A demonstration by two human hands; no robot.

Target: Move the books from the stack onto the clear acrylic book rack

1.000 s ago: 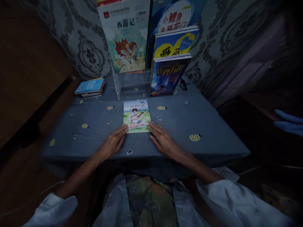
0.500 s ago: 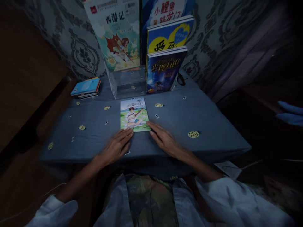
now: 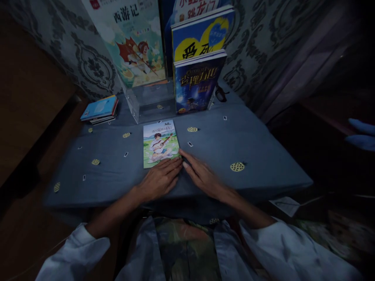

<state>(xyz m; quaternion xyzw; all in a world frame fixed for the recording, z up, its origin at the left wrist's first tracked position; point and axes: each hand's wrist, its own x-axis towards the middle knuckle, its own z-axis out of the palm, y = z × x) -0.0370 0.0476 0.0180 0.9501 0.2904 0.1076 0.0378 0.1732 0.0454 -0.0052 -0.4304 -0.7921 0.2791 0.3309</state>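
V. dim overall, w/ a cool bluish cast. Brightest bits were the pale covers of the small book [image 3: 159,142] & the tall book [image 3: 133,47]. Clear stand [image 3: 154,106] gave a few faint glints. Light dir. was hard to tell; shadows on the worktop [image 3: 218,146] fell soft, going nr. black below its near edge. Far R corner sank into dark. Wide-angle distortion stretched the R sleeve [image 3: 293,246]. Tall bk's small print blurred; near R clutter [image 3: 336,230] looked murky.

A home is indicated by the patterned wall [image 3: 93,66], the pineapple-print cloth [image 3: 211,156], and the books [image 3: 197,84] held in a clear stand [image 3: 132,104].
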